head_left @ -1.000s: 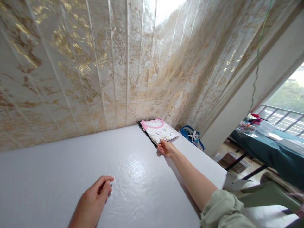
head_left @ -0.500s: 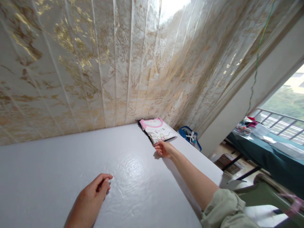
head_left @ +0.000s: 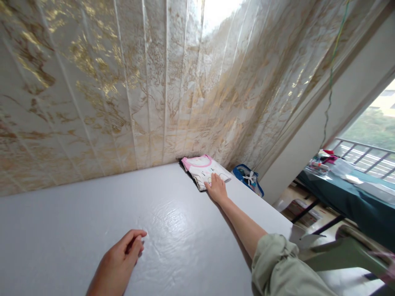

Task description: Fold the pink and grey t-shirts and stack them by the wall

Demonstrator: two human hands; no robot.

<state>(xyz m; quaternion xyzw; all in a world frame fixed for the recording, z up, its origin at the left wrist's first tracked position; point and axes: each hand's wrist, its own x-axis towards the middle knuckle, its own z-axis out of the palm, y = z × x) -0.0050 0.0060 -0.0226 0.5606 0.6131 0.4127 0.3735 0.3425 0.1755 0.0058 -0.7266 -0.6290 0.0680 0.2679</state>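
A folded white shirt (head_left: 197, 170) with a pink neckline and a printed front lies at the far right corner of the white table (head_left: 77, 213). Dark cloth shows along its left edge, beneath it. My right hand (head_left: 217, 188) rests palm down on the shirt's near edge, fingers stretched out over the print and covering part of it. Nearer to me, my left hand (head_left: 119, 259) stays low over the table with its fingers curled and the thumb close to the index finger. Nothing shows between them.
A gold-patterned curtain (head_left: 129, 94) hangs along the table's back edge. Beyond the right edge sits a blue-trimmed bag (head_left: 248, 179). Further right are a dark green covered table (head_left: 354, 197) bearing several items and a green stool (head_left: 342, 250). A thin green cord (head_left: 331, 74) hangs near the window.
My right hand has moved from beside the shirt's near edge up onto its front, and its fingers have straightened. My left hand has hardly moved.
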